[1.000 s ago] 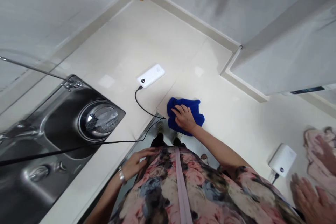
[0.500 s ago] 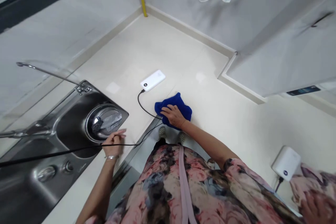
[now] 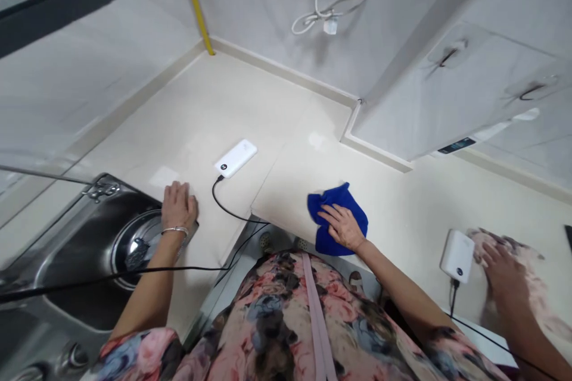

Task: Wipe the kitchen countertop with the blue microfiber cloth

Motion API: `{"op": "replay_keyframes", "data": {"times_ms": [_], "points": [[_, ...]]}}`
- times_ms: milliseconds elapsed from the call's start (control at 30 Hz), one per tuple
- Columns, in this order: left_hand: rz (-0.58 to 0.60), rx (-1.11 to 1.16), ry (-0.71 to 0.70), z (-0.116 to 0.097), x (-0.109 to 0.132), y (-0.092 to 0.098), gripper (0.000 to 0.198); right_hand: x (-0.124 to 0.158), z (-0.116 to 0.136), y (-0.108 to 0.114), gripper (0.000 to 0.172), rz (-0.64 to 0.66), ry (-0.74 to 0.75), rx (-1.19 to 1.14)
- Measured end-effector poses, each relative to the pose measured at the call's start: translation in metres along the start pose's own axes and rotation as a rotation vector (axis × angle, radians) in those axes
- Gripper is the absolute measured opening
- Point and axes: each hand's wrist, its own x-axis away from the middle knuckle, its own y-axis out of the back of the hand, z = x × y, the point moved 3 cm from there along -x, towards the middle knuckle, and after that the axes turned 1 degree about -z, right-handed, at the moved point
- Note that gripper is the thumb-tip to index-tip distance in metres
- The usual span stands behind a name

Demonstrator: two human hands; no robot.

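A blue cloth (image 3: 325, 238) lies spread and creased on the pale countertop near its front edge. My right hand (image 3: 344, 225) presses down on it and has hold of it, fingers across its top; the fabric shows around the hand. Beside the sink's corner, my left hand (image 3: 179, 207), with a bracelet at the wrist, rests on the countertop, fingers stretched forward and nothing visible in them. Between my hands, farther back, lies a white power bank (image 3: 236, 158) with a black cable (image 3: 226, 207) plugged into it. The cable runs down over the counter edge.
A steel sink (image 3: 75, 277) with a round strainer basket is at the left, a dark cable crossing above it. At the right, another person's hand (image 3: 504, 271) rests on a pinkish cloth (image 3: 536, 294), near a second white power bank (image 3: 458, 255). A yellow pipe (image 3: 195, 3) stands in the corner.
My right hand and the blue cloth have moved right along the countertop. My left hand has gone from above the sink's edge onto the countertop. The whole view has shifted.
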Motion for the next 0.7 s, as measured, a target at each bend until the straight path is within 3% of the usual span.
{"op": "replay_keyframes", "data": {"times_ms": [100,200,367,567,700], "points": [[0.022,-0.05,0.15,0.011,-0.029,-0.007,0.069,-0.011,-0.022,0.006,0.056,-0.065,-0.19,0.108],[0.042,-0.07,0.35,0.019,-0.047,-0.017,0.072,-0.043,-0.038,0.006,0.06,-0.11,-0.379,0.168],[-0.036,-0.061,0.377,0.011,-0.049,-0.024,0.079,-0.118,-0.052,-0.002,0.065,-0.155,-0.593,0.195],[-0.084,-0.071,0.374,0.005,-0.044,-0.021,0.071,-0.227,-0.049,-0.005,0.066,-0.198,-0.526,0.103],[-0.105,-0.071,0.363,0.007,-0.045,-0.022,0.072,-0.282,-0.023,-0.008,0.065,-0.216,-0.438,0.035]]}}
